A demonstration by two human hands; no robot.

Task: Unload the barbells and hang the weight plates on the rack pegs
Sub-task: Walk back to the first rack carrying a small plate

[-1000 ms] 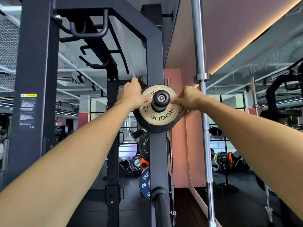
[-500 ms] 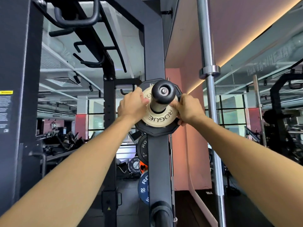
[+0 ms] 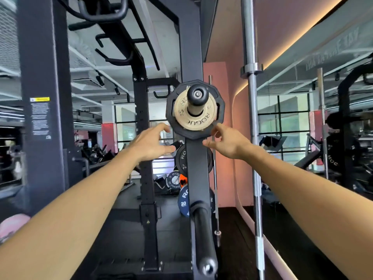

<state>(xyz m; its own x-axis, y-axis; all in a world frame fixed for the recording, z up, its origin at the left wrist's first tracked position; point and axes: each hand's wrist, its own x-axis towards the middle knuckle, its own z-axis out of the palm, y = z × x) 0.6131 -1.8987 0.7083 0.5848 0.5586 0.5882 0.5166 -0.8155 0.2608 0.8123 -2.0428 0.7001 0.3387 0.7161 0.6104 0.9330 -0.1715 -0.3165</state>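
Weight plate (image 3: 194,118) hangs on upper rack peg (image 3: 197,96) | left hand (image 3: 150,143) at 7 o'clock, right hand (image 3: 228,143) at 5, both loose, empty | risk: plate not fully seated could slide off

small plate (image 3: 195,118): we see matt tan metal | peg cap (image 3: 197,94): glossy black | upright (image 3: 196,168): matt black | barbell (image 3: 250,47): polished steel

A warning label (image 3: 39,117) beside pink wall (image 3: 221,126).

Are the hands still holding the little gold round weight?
Apart. Head view: left hand and right hand hang open below the small gold metal plate.
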